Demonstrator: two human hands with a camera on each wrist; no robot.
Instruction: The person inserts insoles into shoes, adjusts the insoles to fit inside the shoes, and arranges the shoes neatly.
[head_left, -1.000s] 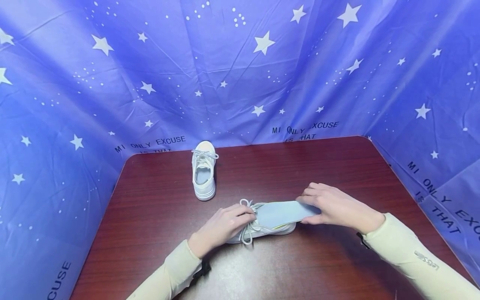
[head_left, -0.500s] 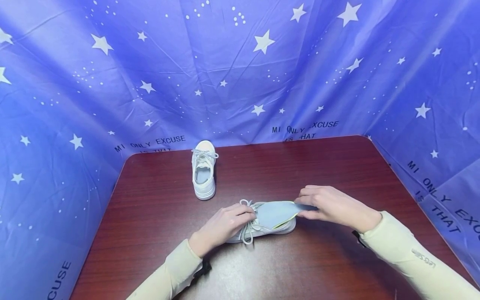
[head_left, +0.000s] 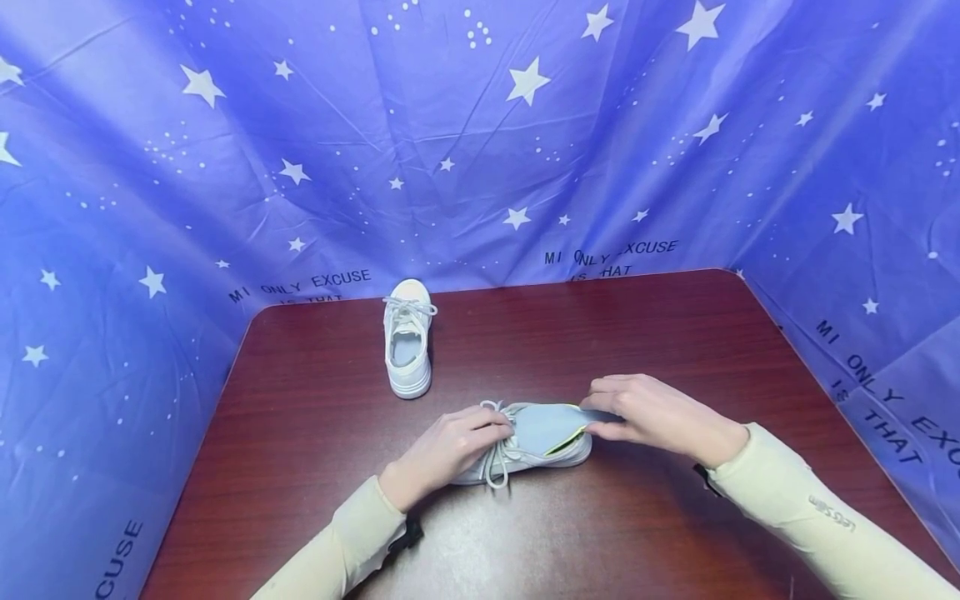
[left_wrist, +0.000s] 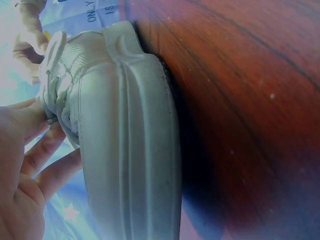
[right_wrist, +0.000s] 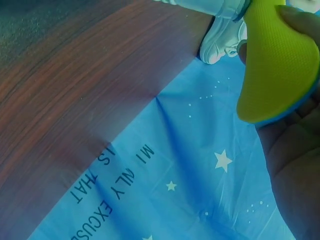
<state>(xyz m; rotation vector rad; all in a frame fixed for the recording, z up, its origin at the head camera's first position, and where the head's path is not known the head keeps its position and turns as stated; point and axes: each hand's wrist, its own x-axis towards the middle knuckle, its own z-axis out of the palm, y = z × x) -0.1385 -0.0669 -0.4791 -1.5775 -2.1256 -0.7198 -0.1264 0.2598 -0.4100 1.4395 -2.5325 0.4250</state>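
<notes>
A white lace-up sneaker point(head_left: 536, 461) lies on the table, toe to the left and heel to the right. My left hand point(head_left: 450, 446) holds it at the laces point(left_wrist: 59, 95), thumb and fingers gathered by the tongue. A light blue insole point(head_left: 543, 423) sticks partly out of the opening, its front end hidden in the shoe. Its yellow underside point(right_wrist: 277, 65) faces the right wrist camera. With thumb and fingers on both edges, my right hand point(head_left: 648, 415) pinches the insole's heel end and bends it upward.
A second white sneaker point(head_left: 408, 379) stands near the table's back edge, left of centre, a greyish insole visible inside. The dark red wood-grain table point(head_left: 660, 325) has rounded corners. Blue star-printed cloth point(head_left: 450, 108) hangs behind and at both sides.
The right hand has moved left towards the shoe, and the insole has slid further in, its heel end now more curled. The left hand has stayed at the laces.
</notes>
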